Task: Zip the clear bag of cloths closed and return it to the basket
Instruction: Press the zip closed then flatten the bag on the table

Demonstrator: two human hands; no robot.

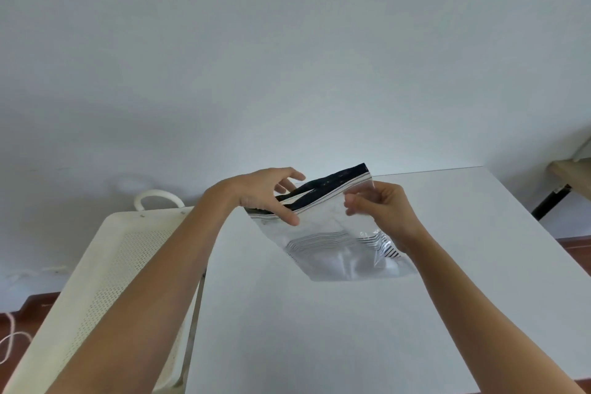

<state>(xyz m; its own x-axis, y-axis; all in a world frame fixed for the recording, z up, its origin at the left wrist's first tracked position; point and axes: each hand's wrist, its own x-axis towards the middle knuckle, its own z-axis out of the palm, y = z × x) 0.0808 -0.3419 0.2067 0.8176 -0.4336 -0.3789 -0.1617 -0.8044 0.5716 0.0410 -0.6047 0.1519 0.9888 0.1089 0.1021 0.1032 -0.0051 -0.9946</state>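
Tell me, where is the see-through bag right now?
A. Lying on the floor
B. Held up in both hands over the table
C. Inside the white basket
B: the left hand and right hand both grip the clear bag above the white table, away from the basket.

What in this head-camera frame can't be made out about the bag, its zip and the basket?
- Clear bag, head view: the cloths inside blur into stripes; their number is unreadable.
- Zip's left end: covered by the left hand, so any slider is hidden.
- Right hand: fingertips blurred behind plastic.
- Basket: interior partly hidden by the left forearm, near end cut off by the bottom edge.
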